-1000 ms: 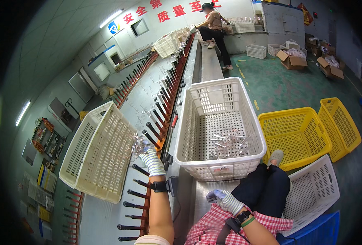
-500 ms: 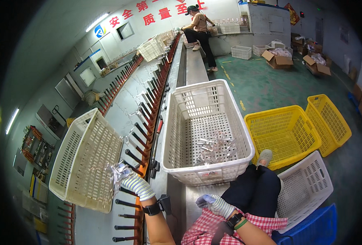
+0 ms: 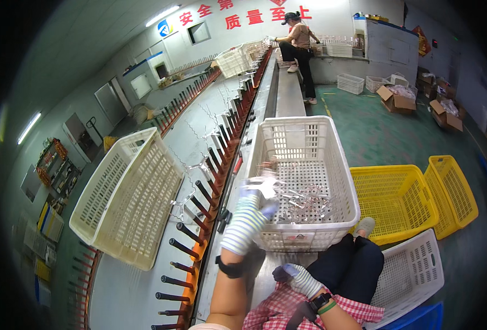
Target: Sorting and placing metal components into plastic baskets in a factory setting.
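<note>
My left hand, in a striped glove, reaches over the near left wall of a white crate on the metal bench. Its fingers are closed on a bunch of small shiny metal parts, blurred by motion. More loose metal parts lie in a pile on the crate's floor. My right hand, also gloved, rests on my lap over a red checked apron. Its fingers are curled together, and nothing shows in them.
Left of the bench runs a conveyor with upright black-tipped rods. A second white crate tilts beyond them. Yellow crates, another white crate and a blue one stand to my right. A co-worker works farther along.
My left hand has swung right, from beside the tilted crate to over the bench crate, carrying the metal parts. My right hand stays on my lap. The view has shifted slightly.
</note>
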### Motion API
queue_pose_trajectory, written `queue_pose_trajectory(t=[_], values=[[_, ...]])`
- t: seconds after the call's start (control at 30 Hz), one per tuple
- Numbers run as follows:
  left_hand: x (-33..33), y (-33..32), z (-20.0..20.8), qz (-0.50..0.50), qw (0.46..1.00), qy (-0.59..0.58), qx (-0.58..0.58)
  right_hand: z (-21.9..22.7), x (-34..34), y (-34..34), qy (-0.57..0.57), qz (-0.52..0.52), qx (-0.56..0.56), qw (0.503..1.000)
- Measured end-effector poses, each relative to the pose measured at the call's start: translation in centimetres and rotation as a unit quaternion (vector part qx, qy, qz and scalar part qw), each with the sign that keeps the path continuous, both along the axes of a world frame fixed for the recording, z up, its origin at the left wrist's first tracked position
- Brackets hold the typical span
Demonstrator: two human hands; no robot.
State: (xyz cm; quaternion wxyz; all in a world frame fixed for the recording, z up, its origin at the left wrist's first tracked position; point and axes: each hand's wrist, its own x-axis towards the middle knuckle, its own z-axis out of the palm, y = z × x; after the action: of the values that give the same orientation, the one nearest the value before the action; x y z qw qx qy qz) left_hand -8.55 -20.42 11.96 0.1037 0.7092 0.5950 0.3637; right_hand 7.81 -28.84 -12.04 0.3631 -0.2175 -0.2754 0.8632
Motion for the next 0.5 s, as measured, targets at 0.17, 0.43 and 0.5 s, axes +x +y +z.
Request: queue_pose_trajectory(t=[0.17, 0.43, 0.5], values=[[-2.1, -4.1, -6.8, 0.151, 0.977, -0.051, 0.141, -0.6, -0.4, 0.1, -0.003, -0.024, -0.016, 1.000], [-12.2, -6.9, -10.4, 0.445, 0.861, -0.158, 0.190, -1.0, -0.9, 0.2, 0.027, 0.020, -0.016, 0.999], [-11.2, -7.4, -6.6, 0.408, 0.849, -0.309, 0.127, -1.2, -0.3, 0.4, 0.024, 0.004, -0.006, 1.000]])
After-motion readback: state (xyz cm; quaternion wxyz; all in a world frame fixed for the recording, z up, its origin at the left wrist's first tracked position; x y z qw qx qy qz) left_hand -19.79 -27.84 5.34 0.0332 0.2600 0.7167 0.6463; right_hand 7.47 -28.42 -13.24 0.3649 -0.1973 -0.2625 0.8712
